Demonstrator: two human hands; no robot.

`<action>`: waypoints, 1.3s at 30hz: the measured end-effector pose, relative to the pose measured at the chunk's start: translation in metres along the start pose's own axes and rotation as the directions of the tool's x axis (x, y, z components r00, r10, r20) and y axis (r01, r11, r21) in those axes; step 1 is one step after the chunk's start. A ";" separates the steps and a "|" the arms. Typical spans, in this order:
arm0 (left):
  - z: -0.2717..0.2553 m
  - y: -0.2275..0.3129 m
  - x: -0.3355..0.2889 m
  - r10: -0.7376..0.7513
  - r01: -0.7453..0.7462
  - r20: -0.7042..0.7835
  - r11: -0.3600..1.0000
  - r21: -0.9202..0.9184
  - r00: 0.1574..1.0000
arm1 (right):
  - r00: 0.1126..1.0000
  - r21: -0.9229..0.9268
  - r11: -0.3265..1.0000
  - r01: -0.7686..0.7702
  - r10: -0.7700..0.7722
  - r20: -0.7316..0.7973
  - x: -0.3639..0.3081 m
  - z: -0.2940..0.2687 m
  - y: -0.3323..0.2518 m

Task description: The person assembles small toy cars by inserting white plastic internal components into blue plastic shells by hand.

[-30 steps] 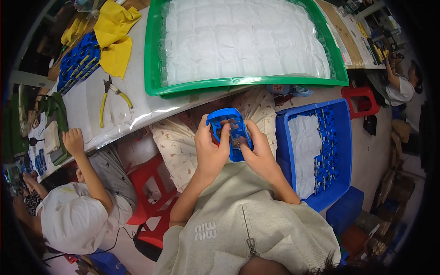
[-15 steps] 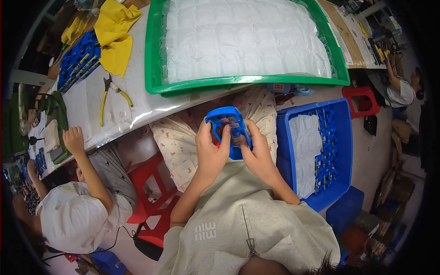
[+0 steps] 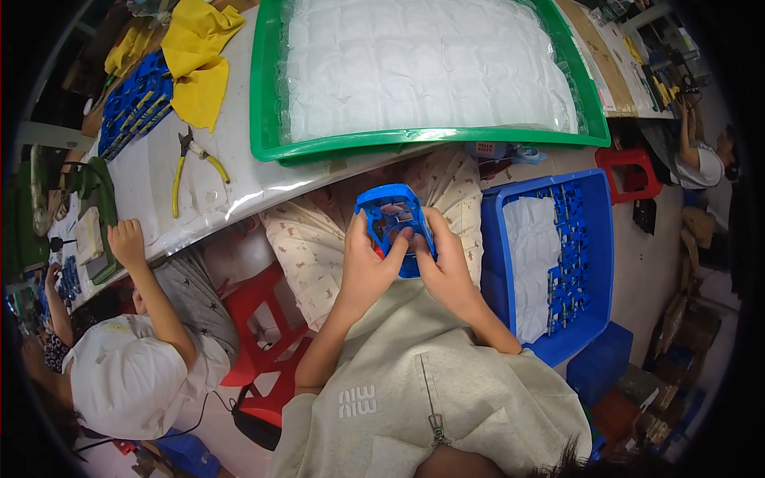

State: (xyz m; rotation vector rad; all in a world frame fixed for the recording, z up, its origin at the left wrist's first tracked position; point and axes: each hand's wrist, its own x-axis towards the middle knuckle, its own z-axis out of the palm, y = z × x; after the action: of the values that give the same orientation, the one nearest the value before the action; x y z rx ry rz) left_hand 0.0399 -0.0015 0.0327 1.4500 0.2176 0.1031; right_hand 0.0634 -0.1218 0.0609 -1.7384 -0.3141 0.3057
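Observation:
A blue plastic frame-like part [image 3: 388, 193] with openings through it is held between both hands, above my lap. My left hand [image 3: 368, 259] grips its left side, the thumb lying across the inside. On the opposite side my right hand [image 3: 448, 263] wraps its edge, with its thumb pressed in near the lower end. Both thumbs come close together inside the part. A bit of red shows beside the left fingers. What the fingertips touch underneath is hidden.
A green tray [image 3: 358, 141] with white padded sheeting spans the table ahead. Yellow-handled pliers [image 3: 180, 171], a yellow cloth [image 3: 195, 88] and stacked blue parts [image 3: 137, 103] lie left of it. A blue bin [image 3: 498, 255] with similar parts stands at right. A co-worker [image 3: 131, 374] sits at left by a red stool [image 3: 263, 319].
My left thumb has shifted down and right inside the blue part, nearer the right thumb. The part is tilted slightly differently. The grip of both hands remains.

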 end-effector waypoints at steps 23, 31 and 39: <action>-0.003 0.005 0.000 0.188 -0.198 0.062 0.921 0.336 0.980 | 1.000 0.034 0.999 -0.023 0.024 -0.021 -0.003 0.005 -0.005; 0.003 0.003 -0.003 0.085 -0.065 -0.174 0.991 0.118 0.981 | 0.998 0.025 0.999 -0.042 0.043 -0.037 -0.005 0.004 -0.007; 0.001 -0.004 -0.012 0.063 -0.046 -0.228 0.996 0.079 0.972 | 0.996 0.019 0.998 0.052 -0.050 -0.069 -0.010 0.011 0.012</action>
State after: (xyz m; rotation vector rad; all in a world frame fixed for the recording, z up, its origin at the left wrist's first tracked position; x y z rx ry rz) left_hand 0.0277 -0.0056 0.0299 1.5169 0.3751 0.3122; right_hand 0.0505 -0.1177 0.0475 -1.7140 -0.3040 0.2108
